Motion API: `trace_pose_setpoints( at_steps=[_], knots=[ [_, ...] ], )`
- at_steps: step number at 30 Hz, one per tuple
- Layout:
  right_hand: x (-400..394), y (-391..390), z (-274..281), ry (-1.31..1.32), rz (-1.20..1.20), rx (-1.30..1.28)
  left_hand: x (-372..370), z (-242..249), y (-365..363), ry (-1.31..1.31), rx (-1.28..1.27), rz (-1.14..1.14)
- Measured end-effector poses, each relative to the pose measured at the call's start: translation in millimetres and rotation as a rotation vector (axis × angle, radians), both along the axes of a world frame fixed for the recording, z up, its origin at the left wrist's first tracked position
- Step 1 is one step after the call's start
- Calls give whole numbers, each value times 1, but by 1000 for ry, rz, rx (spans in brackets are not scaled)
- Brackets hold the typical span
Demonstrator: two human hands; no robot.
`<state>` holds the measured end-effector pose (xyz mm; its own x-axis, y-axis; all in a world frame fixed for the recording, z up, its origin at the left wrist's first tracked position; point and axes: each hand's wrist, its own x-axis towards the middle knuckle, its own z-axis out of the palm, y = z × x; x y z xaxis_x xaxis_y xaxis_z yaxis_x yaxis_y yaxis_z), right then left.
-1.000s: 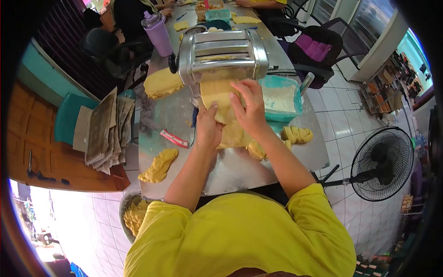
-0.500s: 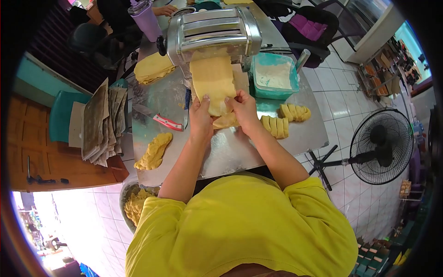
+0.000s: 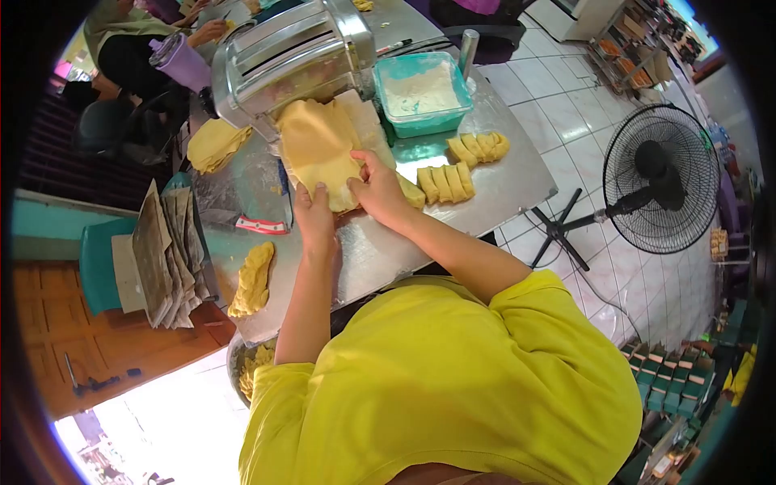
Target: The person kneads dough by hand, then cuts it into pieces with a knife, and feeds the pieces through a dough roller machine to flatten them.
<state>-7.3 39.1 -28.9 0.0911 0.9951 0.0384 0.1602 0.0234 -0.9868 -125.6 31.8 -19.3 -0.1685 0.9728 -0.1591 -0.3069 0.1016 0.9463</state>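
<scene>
A yellow dough sheet point(image 3: 311, 145) hangs at the front of the steel roller machine point(image 3: 295, 61), its lower end between my two hands. My left hand point(image 3: 314, 214) is closed on the sheet's lower left edge, thumb on top. On the right edge, my right hand point(image 3: 377, 186) pinches the sheet. Under and right of it lies a pale board point(image 3: 361, 117). A red-handled knife point(image 3: 263, 225) rests left of my left hand. Cut dough pieces point(image 3: 444, 183) lie right of my right hand, below the teal tub of flour point(image 3: 420, 87).
Stacked dough sheets point(image 3: 217, 144) lie left of the machine, a dough lump point(image 3: 253, 279) near the table's left edge. A purple tumbler point(image 3: 182, 61) stands behind. Another person's hand point(image 3: 208, 32) shows at upper left. A standing fan point(image 3: 663, 178) is at right.
The view has turned and shifted, so the machine and table appear farther left and tilted. The dough sheet looks more bunched near the rollers. Both hands still hold it.
</scene>
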Motion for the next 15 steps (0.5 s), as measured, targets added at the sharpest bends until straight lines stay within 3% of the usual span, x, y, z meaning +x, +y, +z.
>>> trace_pose_setpoints(
  at_steps=[5,11,13,15],
  knots=[
    [5,-6,12,-18,40,-20,-6,-11,-2,230,73,8],
    [17,-10,12,-189,133,53,3,18,-21,148,-35,31],
    [30,-11,13,-357,122,414,-4,12,-21,202,-45,-13],
    [57,-9,22,-474,51,443,-17,4,-21,259,-59,-49]
  ],
)
